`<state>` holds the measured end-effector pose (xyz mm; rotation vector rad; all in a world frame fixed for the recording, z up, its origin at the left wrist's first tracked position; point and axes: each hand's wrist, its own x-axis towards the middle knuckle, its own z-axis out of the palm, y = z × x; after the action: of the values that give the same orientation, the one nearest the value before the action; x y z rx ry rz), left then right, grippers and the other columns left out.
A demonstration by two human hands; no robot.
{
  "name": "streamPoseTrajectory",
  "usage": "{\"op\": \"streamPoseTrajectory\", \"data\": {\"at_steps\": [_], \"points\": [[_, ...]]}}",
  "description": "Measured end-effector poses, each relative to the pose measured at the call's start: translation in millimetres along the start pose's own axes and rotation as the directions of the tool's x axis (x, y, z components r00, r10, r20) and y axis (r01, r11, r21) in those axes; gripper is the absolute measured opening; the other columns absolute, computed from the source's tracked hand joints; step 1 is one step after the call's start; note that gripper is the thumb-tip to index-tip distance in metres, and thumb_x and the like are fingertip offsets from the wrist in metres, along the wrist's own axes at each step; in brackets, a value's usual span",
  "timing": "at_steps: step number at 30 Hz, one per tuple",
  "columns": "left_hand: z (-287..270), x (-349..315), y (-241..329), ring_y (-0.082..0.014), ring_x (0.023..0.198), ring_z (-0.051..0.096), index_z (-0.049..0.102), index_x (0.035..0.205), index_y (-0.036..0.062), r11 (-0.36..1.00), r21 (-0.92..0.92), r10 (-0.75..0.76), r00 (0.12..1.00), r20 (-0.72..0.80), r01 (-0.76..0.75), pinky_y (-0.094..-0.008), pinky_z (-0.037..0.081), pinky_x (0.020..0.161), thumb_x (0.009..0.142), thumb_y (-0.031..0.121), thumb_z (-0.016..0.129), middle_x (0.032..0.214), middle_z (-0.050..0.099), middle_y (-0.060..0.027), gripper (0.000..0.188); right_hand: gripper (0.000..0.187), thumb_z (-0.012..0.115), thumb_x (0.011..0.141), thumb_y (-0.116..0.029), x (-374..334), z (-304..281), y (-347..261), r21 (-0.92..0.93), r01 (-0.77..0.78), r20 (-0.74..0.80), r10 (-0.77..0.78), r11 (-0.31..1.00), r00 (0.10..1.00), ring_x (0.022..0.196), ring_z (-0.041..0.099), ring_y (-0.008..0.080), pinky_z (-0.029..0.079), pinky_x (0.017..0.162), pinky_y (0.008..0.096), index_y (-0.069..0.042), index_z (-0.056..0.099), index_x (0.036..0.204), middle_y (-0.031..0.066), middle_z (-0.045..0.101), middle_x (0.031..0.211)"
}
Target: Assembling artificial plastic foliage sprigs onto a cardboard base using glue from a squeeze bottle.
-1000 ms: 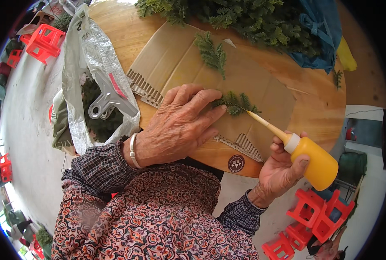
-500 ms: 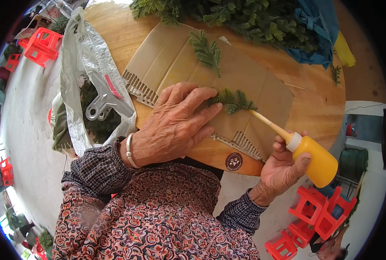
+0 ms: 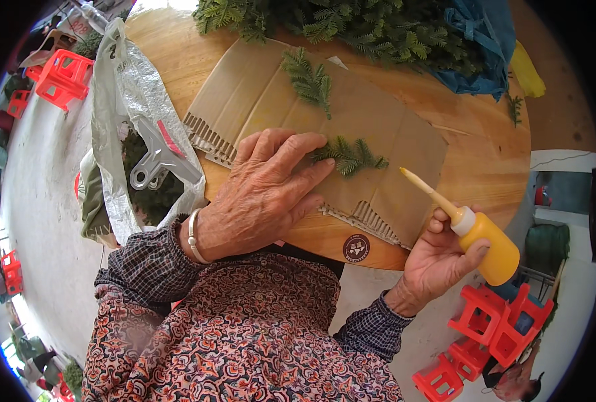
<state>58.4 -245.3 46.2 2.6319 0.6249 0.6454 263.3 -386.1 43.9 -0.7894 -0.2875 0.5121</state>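
My left hand (image 3: 261, 187) rests over the cardboard sheet (image 3: 398, 120), its thumb and forefinger closed on the left end of a small green fir sprig (image 3: 353, 157). The sprig lies pointing right, its held end hidden under my fingers. In my right hand (image 3: 435, 264) is a yellow squeeze bottle (image 3: 493, 251) with a white collar and a long, thin nozzle. The bottle tilts up and to the left; its nozzle tip stands a little apart from the sprig's right end. A second fir sprig (image 3: 307, 80) lies farther back on the cardboard.
A large heap of fir branches (image 3: 371, 33) sits at the table's far side beside a blue bag (image 3: 482, 53). At left, a grey clamp clip (image 3: 161, 157) holds an open white sack (image 3: 137, 74). Red stools (image 3: 479, 315) stand below right on the floor.
The bottle's nozzle has drawn back from the sprig's right end, where it was touching. My left hand keeps its hold on the sprig. The whole view has shifted slightly.
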Motion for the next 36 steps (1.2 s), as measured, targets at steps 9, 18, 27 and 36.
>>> {"op": "streamPoseTrajectory", "data": {"at_steps": [9,18,27,36], "points": [[13,2,12,-0.0279,0.107,0.044,0.058,0.115,0.0108,0.989,0.036,0.150,0.975,-0.164,-0.146,-0.0390,0.036,0.090,0.073,0.027,0.067,0.128,0.042,-0.0118,0.046,0.060,0.065,0.084,-0.042,-9,-2,4,-0.159,0.000,0.093,0.015,0.987,0.996,0.073,0.062,0.0224,0.052,0.064,0.0241,-0.001,0.047,0.124,0.0191,0.060,0.101],[22,8,16,-0.0287,0.106,0.045,0.057,0.114,0.0142,0.998,0.039,0.049,0.995,-0.086,-0.046,-0.0373,0.039,0.087,0.070,0.037,0.068,0.124,0.041,-0.0128,0.051,0.054,0.062,0.088,-0.037,-9,-1,-1,-0.060,-0.058,0.128,0.065,0.997,0.990,0.079,0.059,0.0225,0.049,0.066,0.0232,0.000,0.045,0.124,0.0186,0.057,0.104],[18,6,14,-0.0288,0.105,0.045,0.057,0.112,0.0126,0.999,0.020,0.046,0.995,-0.085,-0.045,-0.0376,0.039,0.087,0.069,0.035,0.068,0.121,0.042,-0.0125,0.049,0.052,0.060,0.088,-0.035,-2,13,6,-0.233,0.007,0.098,0.017,0.972,0.995,0.075,0.063,0.0243,0.051,0.064,0.0242,0.000,0.048,0.124,0.0196,0.060,0.099],[23,11,12,-0.0287,0.104,0.046,0.058,0.110,0.0114,0.999,-0.008,0.046,0.995,-0.093,-0.047,-0.0377,0.040,0.087,0.069,0.031,0.069,0.120,0.043,-0.0126,0.047,0.049,0.059,0.089,-0.033,5,3,6,-0.197,-0.004,0.106,0.025,0.980,0.994,0.075,0.063,0.0246,0.052,0.064,0.0242,0.000,0.049,0.123,0.0198,0.061,0.099]]}}
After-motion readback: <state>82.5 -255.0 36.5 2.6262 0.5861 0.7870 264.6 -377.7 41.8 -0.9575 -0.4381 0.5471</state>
